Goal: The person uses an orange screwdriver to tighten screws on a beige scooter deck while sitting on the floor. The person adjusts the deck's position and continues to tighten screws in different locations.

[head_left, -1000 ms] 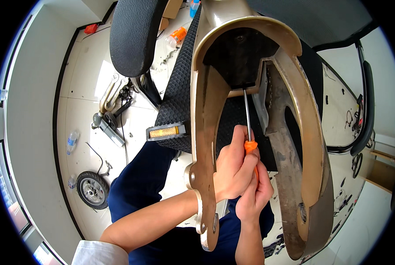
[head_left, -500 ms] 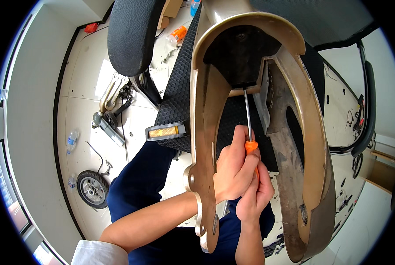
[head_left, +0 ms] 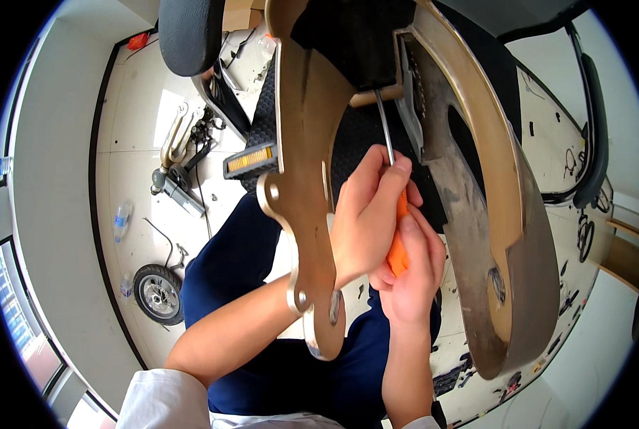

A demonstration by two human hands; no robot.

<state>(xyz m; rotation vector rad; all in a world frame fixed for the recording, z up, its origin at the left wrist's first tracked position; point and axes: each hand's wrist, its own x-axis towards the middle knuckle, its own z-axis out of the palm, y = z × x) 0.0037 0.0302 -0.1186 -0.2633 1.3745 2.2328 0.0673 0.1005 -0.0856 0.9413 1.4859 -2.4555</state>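
Observation:
A screwdriver with an orange handle and a slim metal shaft points up and away from me. My left hand is closed around its shaft and the top of its handle. Lower down, my right hand grips the handle, thumb laid along it. Both hands sit between the two arms of a bronze-coloured metal frame. The shaft's far end meets the lower edge of a black part inside the frame; the tip itself is hidden. My left forearm passes behind the frame's left arm.
Left of the frame juts a pedal-like piece with a yellow reflector, near a black padded seat. On the tiled floor lie a small wheel, a metal fork assembly and a plastic bottle. A chair stands right.
The frame appears higher and tilted further in view. My left hand has shifted up and left; my right hand sits higher on the handle, with more orange showing.

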